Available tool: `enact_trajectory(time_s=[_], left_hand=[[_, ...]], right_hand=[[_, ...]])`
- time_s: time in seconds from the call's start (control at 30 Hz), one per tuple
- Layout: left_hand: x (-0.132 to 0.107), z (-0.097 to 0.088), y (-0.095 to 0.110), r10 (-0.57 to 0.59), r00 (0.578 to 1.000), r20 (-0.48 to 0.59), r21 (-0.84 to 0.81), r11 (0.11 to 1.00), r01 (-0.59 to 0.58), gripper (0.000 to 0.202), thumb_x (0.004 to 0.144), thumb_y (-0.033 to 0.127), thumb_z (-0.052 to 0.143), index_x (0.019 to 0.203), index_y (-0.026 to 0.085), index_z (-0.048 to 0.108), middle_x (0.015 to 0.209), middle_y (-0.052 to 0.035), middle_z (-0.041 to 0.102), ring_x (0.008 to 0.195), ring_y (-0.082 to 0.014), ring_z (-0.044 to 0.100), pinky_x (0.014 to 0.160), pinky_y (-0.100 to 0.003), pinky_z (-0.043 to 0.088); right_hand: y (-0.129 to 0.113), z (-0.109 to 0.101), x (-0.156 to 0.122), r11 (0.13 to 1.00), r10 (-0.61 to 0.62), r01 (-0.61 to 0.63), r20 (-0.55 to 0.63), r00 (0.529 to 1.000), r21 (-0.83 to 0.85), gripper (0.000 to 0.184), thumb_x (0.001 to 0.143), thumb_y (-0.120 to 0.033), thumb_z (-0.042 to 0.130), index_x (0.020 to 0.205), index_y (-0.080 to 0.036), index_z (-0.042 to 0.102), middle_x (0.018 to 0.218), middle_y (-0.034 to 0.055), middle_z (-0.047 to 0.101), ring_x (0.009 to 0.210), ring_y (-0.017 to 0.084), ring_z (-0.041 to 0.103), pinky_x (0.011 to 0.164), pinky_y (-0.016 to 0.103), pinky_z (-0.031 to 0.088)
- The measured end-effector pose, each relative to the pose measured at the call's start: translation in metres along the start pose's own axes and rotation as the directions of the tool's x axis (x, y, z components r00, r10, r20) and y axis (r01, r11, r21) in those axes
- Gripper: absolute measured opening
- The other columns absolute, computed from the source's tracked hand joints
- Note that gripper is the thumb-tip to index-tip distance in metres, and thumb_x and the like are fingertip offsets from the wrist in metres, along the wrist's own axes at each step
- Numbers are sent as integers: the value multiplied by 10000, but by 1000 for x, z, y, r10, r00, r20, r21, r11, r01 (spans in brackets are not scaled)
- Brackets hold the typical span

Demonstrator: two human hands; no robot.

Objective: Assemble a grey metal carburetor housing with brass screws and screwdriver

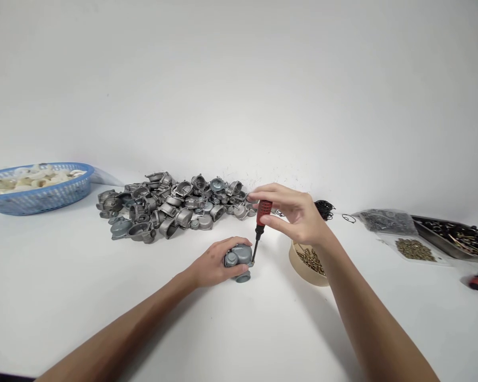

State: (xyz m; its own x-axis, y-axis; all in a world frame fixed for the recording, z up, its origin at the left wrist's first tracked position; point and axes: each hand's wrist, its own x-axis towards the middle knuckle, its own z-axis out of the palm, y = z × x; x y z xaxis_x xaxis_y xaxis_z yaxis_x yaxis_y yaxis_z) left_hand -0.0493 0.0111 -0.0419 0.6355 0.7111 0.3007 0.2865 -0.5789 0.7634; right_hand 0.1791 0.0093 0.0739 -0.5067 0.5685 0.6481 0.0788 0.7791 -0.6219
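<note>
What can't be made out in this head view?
- Screwdriver tip: where it meets the grey metal part is too small to tell what it engages.
- Grey metal part: its near-left side is hidden by the left hand.
- Bowl contents: partly covered by the right hand and forearm.
- Metal tray: cut off by the right edge.
- Blue basket: cut off by the left edge.

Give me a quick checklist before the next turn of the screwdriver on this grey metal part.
1. Left hand steadies grey metal housing on the white table: ok.
2. Right hand grips red-handled screwdriver: ok.
3. Screwdriver tip meets the housing's right side: ok.
4. Tip seated in a screw head: cannot tell.
5. Bowl of screws lies beside the right wrist: ok.
</note>
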Motion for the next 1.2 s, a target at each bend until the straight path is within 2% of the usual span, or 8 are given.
enact_trajectory(time_s=[0.1, 0.2, 0.37, 0.5, 0.67, 0.8, 1.1, 1.2], left_hand=[[0, 0, 0, 1, 1000, -1, 13, 1000, -1, 402, 875, 378, 652, 1240, 236, 562, 1096, -28, 696, 930, -200, 659, 882, -356, 538], [-1, 0, 1, 1, 1000, -14, 37, 999, -1, 407, 864, 379, 664, 1237, 251, 566, 1116, -17, 693, 948, -201, 660, 913, -359, 519], [0, 0, 1, -8, 1000, 7, 17, 1000, 8, 405, 875, 380, 646, 1244, 239, 556, 1103, -27, 699, 937, -201, 658, 899, -361, 529], [0, 0, 0, -11, 1000, -5, 34, 999, 11, 417, 870, 394, 652, 1244, 234, 560, 1113, -40, 704, 950, -215, 662, 921, -386, 522], [0, 0, 1, -7, 1000, 10, 23, 1000, 6, 413, 879, 368, 642, 1258, 232, 550, 1109, -38, 701, 946, -207, 660, 897, -364, 539], [0, -1, 3, -6, 1000, 2, 23, 1000, 6, 407, 874, 385, 649, 1244, 240, 561, 1123, -26, 694, 951, -205, 659, 897, -356, 536], [0, -2, 5, -24, 1000, 18, 20, 1000, 23, 395, 870, 363, 652, 1233, 239, 559, 1153, -32, 684, 969, -210, 646, 899, -371, 531], [0, -2, 5, -24, 1000, 15, 19, 1000, 24, 395, 866, 362, 656, 1231, 243, 560, 1136, -29, 685, 966, -209, 646, 895, -366, 529]], right_hand=[[1, 0, -1, 989, 59, -69, 78, 995, 131, 400, 899, -224, 683, 1292, -296, 654, 1152, 74, 690, 985, 208, 694, 840, 399, 606], [0, -1, -1, 998, 15, -16, -21, 1000, -57, 367, 774, -219, 821, 1127, -279, 741, 914, 29, 694, 813, 175, 684, 750, 355, 605], [-4, 2, 0, 997, 63, -65, 60, 996, 30, 402, 901, -227, 671, 1298, -287, 644, 1181, 80, 667, 1026, 210, 676, 850, 393, 606], [-2, 3, 1, 999, 18, -19, -24, 1000, -48, 366, 789, -251, 807, 1146, -278, 732, 912, 28, 691, 791, 165, 682, 737, 346, 612], [-2, 2, 0, 996, 41, -47, 74, 996, 81, 379, 905, -235, 668, 1281, -287, 663, 1151, 82, 677, 961, 198, 683, 789, 372, 614], [0, 1, -1, 999, 8, -9, -28, 1000, -35, 377, 807, -217, 787, 1173, -292, 728, 935, 32, 706, 844, 176, 690, 778, 355, 607], [-2, 0, -2, 995, 8, -11, -39, 999, -97, 381, 786, -270, 810, 1160, -277, 735, 958, 42, 720, 845, 183, 692, 759, 353, 618], [-2, 1, -2, 998, 52, -53, 35, 998, 27, 389, 891, -257, 695, 1277, -292, 669, 1105, 68, 713, 968, 202, 694, 790, 364, 621]])
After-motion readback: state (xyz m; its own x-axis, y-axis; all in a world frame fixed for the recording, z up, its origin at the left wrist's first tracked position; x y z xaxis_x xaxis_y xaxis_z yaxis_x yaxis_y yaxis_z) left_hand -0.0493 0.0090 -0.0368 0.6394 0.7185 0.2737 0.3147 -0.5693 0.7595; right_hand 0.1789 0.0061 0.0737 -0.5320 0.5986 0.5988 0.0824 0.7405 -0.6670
